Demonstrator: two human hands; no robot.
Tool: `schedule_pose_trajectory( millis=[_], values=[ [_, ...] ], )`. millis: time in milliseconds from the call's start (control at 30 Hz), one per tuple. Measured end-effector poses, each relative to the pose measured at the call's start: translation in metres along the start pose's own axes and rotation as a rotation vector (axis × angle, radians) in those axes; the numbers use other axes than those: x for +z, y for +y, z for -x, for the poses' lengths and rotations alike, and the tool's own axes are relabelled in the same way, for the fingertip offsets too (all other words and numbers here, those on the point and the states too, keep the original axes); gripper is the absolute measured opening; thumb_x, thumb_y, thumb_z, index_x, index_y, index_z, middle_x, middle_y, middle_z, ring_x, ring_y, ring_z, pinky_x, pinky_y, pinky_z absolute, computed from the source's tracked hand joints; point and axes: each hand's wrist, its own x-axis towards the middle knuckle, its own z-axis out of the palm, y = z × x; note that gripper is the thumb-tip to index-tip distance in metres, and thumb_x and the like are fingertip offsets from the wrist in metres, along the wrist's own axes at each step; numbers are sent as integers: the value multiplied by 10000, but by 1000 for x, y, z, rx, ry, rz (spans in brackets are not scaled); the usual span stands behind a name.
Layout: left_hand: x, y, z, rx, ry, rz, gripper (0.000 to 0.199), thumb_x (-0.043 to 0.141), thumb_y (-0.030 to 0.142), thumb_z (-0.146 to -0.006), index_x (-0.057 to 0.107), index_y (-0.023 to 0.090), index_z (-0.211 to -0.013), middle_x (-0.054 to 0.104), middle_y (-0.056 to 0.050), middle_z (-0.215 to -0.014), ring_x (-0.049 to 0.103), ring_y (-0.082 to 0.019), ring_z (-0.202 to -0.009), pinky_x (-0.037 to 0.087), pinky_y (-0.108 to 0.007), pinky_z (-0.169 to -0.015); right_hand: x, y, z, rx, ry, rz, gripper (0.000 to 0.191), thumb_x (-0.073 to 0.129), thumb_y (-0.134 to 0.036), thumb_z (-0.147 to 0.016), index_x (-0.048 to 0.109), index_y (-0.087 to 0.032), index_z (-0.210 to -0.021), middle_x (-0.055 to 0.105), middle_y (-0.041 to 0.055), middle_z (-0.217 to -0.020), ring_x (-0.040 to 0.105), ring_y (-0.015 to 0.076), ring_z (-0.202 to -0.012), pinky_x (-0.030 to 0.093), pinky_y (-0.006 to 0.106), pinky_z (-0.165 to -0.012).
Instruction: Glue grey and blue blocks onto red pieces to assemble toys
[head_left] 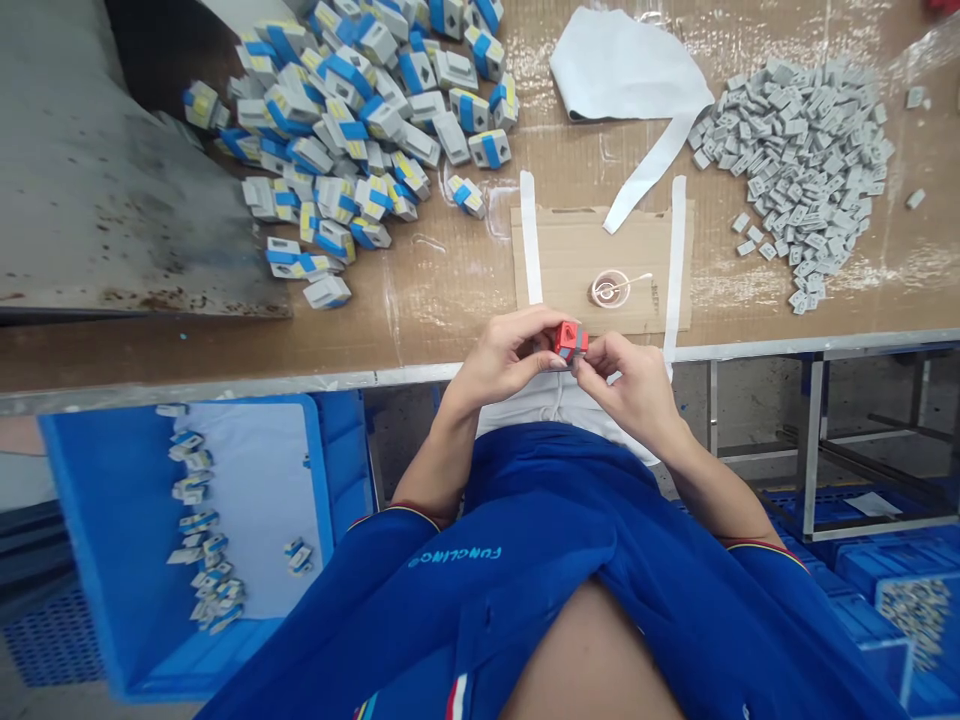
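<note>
Closest to my remote view is the wearer's blue shirt [525, 500], with the forearms reaching out from its short sleeves. Below the table on the left I see a blue crate [97, 520] with a white sheet [259, 500] inside and blocks [214, 580] lying mostly along one side; under the right end, more blue crates [870, 560] sit by metal legs.

At the table's near edge, both hands meet on a small red block [570, 338] with some grey on it. The left hand [510, 350] grips it between thumb and fingers; the right hand [634, 385] has its thumb and forefinger pinched on its near right side — whether a smaller part sits between them, I cannot tell.

Just beyond, a cardboard pad [562, 260] lies on the worktable [450, 260] between two white strips [530, 240]. On it I make out a small clear cup [598, 291] with a thin white stick [640, 278] across it.

Farther out, to the left, grey, blue and yellow blocks [352, 120] are heaped beside a stained metal housing [135, 230]. A white cloth [630, 65] lies mid-table — its narrow tail reaches the pad — and a pile of small grey pieces [810, 160] spreads to the right.
</note>
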Motion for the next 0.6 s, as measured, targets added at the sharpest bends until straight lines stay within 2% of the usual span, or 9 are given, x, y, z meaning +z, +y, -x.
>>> schedule_pose_trajectory(
  millis=[133,267,467,600],
  values=[
    [-2,1,1,50,-3,-65,298,779,388,-987,792,168,-1187,776,-78,-1015,644,-123,-762,517,-221,-670,6,1,-4,-2,2,22,189,635,-318,-916,524,-268,-771,668,-28,-638,600,128,-535,452,254,-559],
    [-3,2,1,44,8,-110,343,738,445,-1018,781,157,-1200,759,-91,-1010,638,-138,-775,507,-239,-670,12,0,-4,-14,34,43,208,617,-313,-918,479,-276,-766,644,-37,-628,533,116,-514,403,247,-535],
    [0,3,1,67,-8,-82,415,751,513,-1008,780,164,-1231,778,-97,-1034,680,-160,-827,561,-270,-755,3,-8,5,-42,24,1,154,633,-289,-977,599,-249,-833,733,-12,-688,634,123,-547,474,234,-566],
    [-1,2,1,60,-14,-57,425,757,512,-1004,780,170,-1256,783,-101,-1057,700,-168,-854,578,-277,-782,-2,-10,4,-59,25,24,164,641,-281,-988,626,-240,-830,723,-17,-679,608,110,-534,463,230,-561]
  ],
)
